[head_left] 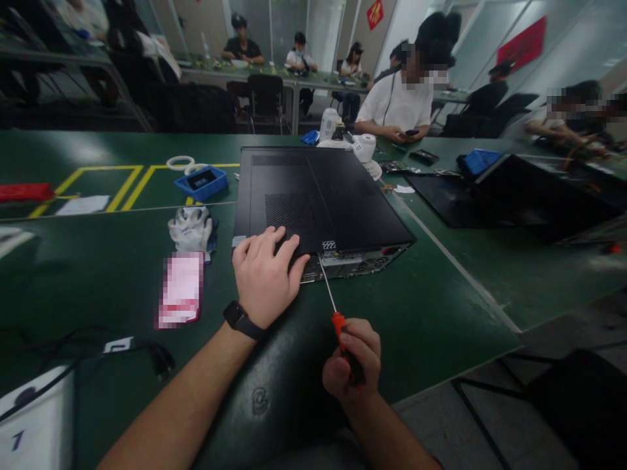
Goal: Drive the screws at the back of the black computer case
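A black computer case (pixel 337 202) lies flat on the green table, its rear panel facing me. My left hand (pixel 267 271) rests on the near left edge of the top, fingers spread over the cover beside the perforated patch. In my right hand (pixel 355 362) is a screwdriver (pixel 338 321) with a red and black handle, gripped in closed fingers. The long thin shaft points up and away, and its tip meets the rear edge of the case near a checkered sticker (pixel 328 245). Whether the tip sits in a screw is too small to tell.
Left of the case are a blue tray (pixel 203 185), grey-white gloves (pixel 192 228) and a pink-edged blurred item (pixel 181 288). Black cables (pixel 161 359) lie at lower left. Another opened black case (pixel 543 196) stands right. A person in white (pixel 399 104) sits across the table.
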`<state>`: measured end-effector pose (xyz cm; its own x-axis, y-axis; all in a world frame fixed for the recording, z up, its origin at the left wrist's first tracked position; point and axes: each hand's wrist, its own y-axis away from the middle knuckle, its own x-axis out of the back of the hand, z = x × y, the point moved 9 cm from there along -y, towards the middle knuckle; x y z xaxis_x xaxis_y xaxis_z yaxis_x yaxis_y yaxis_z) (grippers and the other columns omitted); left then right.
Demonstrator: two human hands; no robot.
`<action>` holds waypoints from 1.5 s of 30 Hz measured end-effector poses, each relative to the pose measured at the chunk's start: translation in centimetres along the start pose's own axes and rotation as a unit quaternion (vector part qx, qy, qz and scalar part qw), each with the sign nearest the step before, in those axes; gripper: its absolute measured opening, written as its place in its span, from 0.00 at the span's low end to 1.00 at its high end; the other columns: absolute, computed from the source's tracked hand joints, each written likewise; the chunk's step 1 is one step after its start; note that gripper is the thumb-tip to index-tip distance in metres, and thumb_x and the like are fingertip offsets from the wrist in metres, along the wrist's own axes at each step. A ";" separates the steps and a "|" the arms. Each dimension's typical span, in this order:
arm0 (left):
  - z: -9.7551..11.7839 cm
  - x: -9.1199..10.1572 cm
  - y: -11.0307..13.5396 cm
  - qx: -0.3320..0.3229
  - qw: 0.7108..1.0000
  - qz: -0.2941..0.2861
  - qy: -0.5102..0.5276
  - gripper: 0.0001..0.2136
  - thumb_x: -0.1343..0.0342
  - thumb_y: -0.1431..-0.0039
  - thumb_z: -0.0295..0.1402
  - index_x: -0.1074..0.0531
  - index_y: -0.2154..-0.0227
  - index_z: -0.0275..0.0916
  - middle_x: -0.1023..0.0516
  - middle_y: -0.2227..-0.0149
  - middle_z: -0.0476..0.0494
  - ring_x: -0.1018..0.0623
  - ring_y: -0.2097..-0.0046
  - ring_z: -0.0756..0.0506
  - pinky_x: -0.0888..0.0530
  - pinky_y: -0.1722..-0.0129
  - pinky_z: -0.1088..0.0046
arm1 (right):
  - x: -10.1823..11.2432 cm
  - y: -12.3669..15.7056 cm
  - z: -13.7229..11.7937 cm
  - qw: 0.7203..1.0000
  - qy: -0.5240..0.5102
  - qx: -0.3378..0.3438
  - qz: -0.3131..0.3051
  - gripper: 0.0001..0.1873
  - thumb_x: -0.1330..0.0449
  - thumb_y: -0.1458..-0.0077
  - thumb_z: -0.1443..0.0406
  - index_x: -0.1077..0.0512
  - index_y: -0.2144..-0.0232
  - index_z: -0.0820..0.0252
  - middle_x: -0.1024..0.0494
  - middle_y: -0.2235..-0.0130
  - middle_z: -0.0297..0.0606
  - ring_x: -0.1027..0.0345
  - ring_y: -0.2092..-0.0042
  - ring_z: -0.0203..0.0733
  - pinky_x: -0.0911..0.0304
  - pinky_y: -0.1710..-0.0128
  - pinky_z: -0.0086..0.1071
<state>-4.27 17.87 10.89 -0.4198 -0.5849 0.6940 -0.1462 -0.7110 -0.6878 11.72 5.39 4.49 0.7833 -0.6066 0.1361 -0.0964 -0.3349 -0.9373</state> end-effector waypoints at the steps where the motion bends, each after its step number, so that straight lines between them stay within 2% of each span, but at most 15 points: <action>1: 0.0 0.0 0.0 -0.001 1.000 0.000 0.000 0.14 0.42 0.34 0.39 0.23 0.49 0.42 0.20 0.43 0.36 0.23 0.40 0.33 0.35 0.42 0.50 | -0.1 0.0 -0.1 1.000 -0.002 0.001 -0.001 0.17 0.48 0.35 0.63 0.33 0.45 0.58 0.30 0.59 0.42 0.29 0.61 0.44 0.27 0.69 0.41; 10: 0.1 0.0 0.0 -0.004 1.000 0.003 -0.003 0.14 0.43 0.33 0.39 0.23 0.48 0.42 0.20 0.43 0.36 0.23 0.40 0.33 0.34 0.43 0.51 | -0.3 -0.4 -0.4 0.999 -0.026 0.010 -0.022 0.17 0.46 0.35 0.65 0.30 0.46 0.65 0.28 0.59 0.44 0.29 0.60 0.44 0.27 0.67 0.40; 19: 0.0 -0.1 0.2 -0.008 1.000 -0.007 -0.002 0.16 0.43 0.33 0.39 0.24 0.46 0.42 0.21 0.42 0.35 0.23 0.39 0.33 0.34 0.42 0.50 | -0.9 0.1 0.1 0.999 -0.040 0.016 -0.030 0.18 0.46 0.34 0.62 0.31 0.46 0.63 0.27 0.59 0.43 0.28 0.59 0.44 0.25 0.66 0.41; 27: -0.1 -0.3 0.6 -0.029 0.999 -0.026 0.008 0.21 0.42 0.34 0.40 0.28 0.40 0.43 0.24 0.37 0.32 0.26 0.35 0.31 0.34 0.39 0.47 | -0.9 -0.1 -0.2 0.999 -0.029 0.017 -0.027 0.17 0.47 0.34 0.62 0.32 0.46 0.64 0.26 0.60 0.43 0.27 0.60 0.44 0.25 0.65 0.41; 31: 0.1 1.2 1.4 -0.018 0.997 -0.007 0.077 0.23 0.43 0.33 0.38 0.32 0.37 0.42 0.28 0.35 0.32 0.32 0.30 0.34 0.33 0.37 0.49 | -0.9 -0.2 -0.2 0.999 -0.025 0.015 -0.029 0.17 0.47 0.34 0.62 0.32 0.47 0.63 0.26 0.60 0.43 0.27 0.60 0.44 0.25 0.64 0.41; 33: 0.3 2.6 2.2 0.008 0.990 0.026 0.140 0.19 0.42 0.33 0.36 0.29 0.41 0.42 0.25 0.37 0.34 0.29 0.33 0.37 0.33 0.36 0.51 | -0.9 -0.3 -0.2 0.999 -0.025 0.014 -0.029 0.17 0.47 0.34 0.62 0.32 0.46 0.62 0.26 0.60 0.43 0.28 0.60 0.44 0.25 0.65 0.41; 35: 0.1 3.0 3.2 0.074 0.970 0.018 0.230 0.15 0.41 0.35 0.38 0.26 0.47 0.42 0.21 0.43 0.36 0.25 0.39 0.38 0.32 0.37 0.54 | -0.9 -0.4 -0.3 0.999 -0.025 0.014 -0.029 0.17 0.48 0.34 0.62 0.32 0.47 0.62 0.27 0.60 0.43 0.28 0.60 0.43 0.26 0.65 0.40; 36: -0.3 2.4 3.9 0.133 0.945 -0.009 0.299 0.13 0.40 0.35 0.39 0.24 0.51 0.42 0.20 0.48 0.38 0.23 0.43 0.40 0.30 0.40 0.57 | -1.0 -0.4 -0.3 0.999 -0.025 0.014 -0.029 0.17 0.48 0.34 0.61 0.32 0.47 0.62 0.27 0.59 0.43 0.28 0.60 0.43 0.26 0.64 0.40; 37: -0.6 1.0 4.9 0.202 0.904 -0.061 0.373 0.11 0.40 0.36 0.41 0.24 0.55 0.43 0.19 0.52 0.41 0.22 0.48 0.42 0.29 0.43 0.60 | -1.0 -0.5 -0.3 0.999 -0.024 0.014 -0.030 0.17 0.48 0.34 0.61 0.32 0.47 0.62 0.27 0.59 0.44 0.29 0.59 0.43 0.26 0.64 0.40; 38: -0.3 0.2 5.6 0.225 0.883 -0.100 0.400 0.11 0.41 0.35 0.44 0.24 0.58 0.42 0.20 0.58 0.43 0.22 0.55 0.43 0.26 0.50 0.63 | -1.0 -0.5 -0.4 0.999 -0.022 0.014 -0.031 0.17 0.48 0.33 0.61 0.33 0.47 0.62 0.27 0.59 0.44 0.29 0.59 0.43 0.26 0.64 0.40; 40: 0.6 -1.4 6.7 0.246 0.845 -0.163 0.447 0.14 0.43 0.33 0.47 0.26 0.65 0.42 0.23 0.69 0.48 0.25 0.67 0.47 0.27 0.63 0.69 | -1.0 -0.5 -0.5 0.999 -0.018 0.012 -0.033 0.17 0.49 0.33 0.60 0.33 0.46 0.62 0.28 0.58 0.43 0.29 0.59 0.43 0.26 0.64 0.40; 41: 1.1 -2.2 7.3 0.250 0.822 -0.195 0.472 0.16 0.44 0.33 0.49 0.27 0.67 0.41 0.25 0.71 0.49 0.26 0.69 0.48 0.28 0.66 0.70 | -1.0 -0.5 -0.5 0.999 -0.015 0.010 -0.034 0.18 0.49 0.33 0.60 0.33 0.46 0.62 0.28 0.58 0.43 0.30 0.58 0.43 0.26 0.63 0.40; 45: 3.4 -4.9 9.1 0.246 0.718 -0.307 0.574 0.22 0.43 0.36 0.55 0.27 0.70 0.39 0.25 0.71 0.49 0.27 0.69 0.49 0.29 0.67 0.73 | -0.9 -0.5 -0.4 0.999 0.008 0.001 -0.039 0.21 0.51 0.31 0.56 0.32 0.45 0.62 0.31 0.55 0.44 0.31 0.56 0.45 0.28 0.61 0.42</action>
<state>-0.48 12.93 2.02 -0.9147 0.4041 0.0062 -0.4038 -0.9144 0.0273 10.85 5.79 5.01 0.7782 -0.5904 0.2139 -0.0348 -0.3807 -0.9241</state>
